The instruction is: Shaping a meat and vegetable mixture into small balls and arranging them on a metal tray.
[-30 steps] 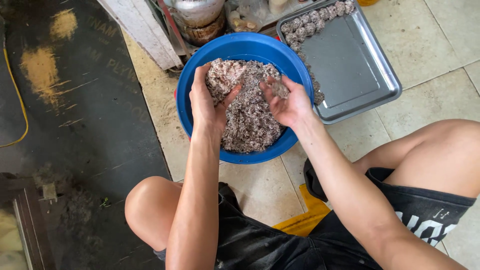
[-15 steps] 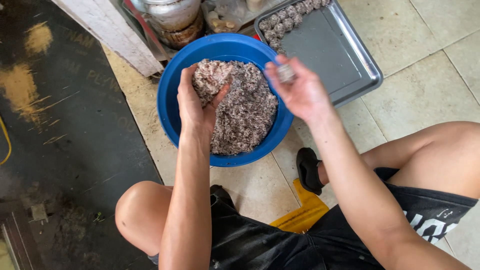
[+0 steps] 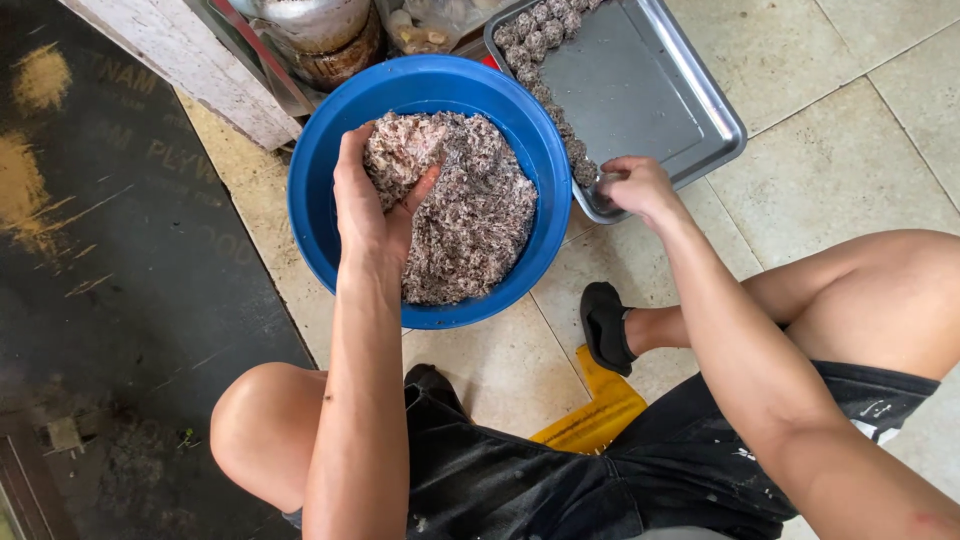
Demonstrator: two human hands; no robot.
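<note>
Head view: left hand (image 3: 372, 205) cupping mince (image 3: 470, 215); right hand (image 3: 640, 190) at tray (image 3: 720, 110) edge, grip hidden.

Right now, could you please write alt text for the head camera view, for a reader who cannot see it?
A seated person's left hand scoops speckled minced mixture from a round blue plastic bowl on a tiled floor, while the right hand sets a small ball at the rim of a rectangular metal tray lined with rolled balls.
</note>
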